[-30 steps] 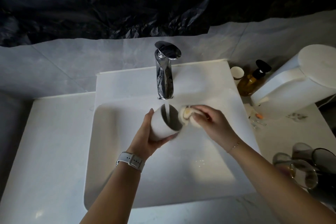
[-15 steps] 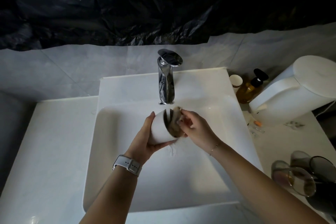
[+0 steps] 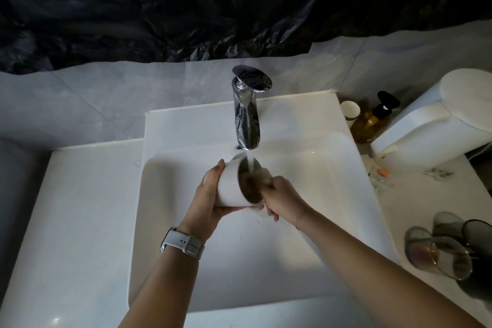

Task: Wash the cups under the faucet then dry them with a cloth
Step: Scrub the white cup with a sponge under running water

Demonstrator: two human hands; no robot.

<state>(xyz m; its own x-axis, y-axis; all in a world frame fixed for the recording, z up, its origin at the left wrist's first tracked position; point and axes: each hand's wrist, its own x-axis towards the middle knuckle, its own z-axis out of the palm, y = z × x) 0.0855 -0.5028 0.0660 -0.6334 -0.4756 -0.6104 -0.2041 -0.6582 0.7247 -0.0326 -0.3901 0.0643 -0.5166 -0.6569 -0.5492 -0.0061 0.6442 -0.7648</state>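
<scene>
White cup [image 3: 231,186] is held over the sink basin [image 3: 266,261], directly below the faucet [image 3: 247,114], tilted with its mouth turned toward 3 o'clock. A running stream of water [image 3: 250,162] falls from the spout into the cup's mouth.

Left hand [image 3: 206,202] grips the cup from the 9 o'clock side — fingers wrapped round the wall, thumb under the lower edge. A pale watch band [image 3: 183,243] sits on that wrist.

Right hand [image 3: 279,198] is at the cup's mouth, on its 3 o'clock side, fingers curled round a soft brownish scrubbing piece [image 3: 262,177] pushed into the opening. Whether that piece is a sponge or a cloth cannot be told; the cup's interior is dark and blurred by water.

On the counter [image 3: 80,221], at 2 o'clock from the cup: a small paper cup [image 3: 350,112], an amber pump bottle [image 3: 372,120] just beside it, and a large white lidded container [image 3: 436,120] further out. Small scattered items [image 3: 383,174] lie at 3 o'clock — too small to identify. At 4 o'clock, near the frame edge, several smoked glass cups [image 3: 439,250] lie on their sides, touching one another.

Black plastic sheeting [image 3: 186,2] covers the wall at 12 o'clock, above pale tile.
</scene>
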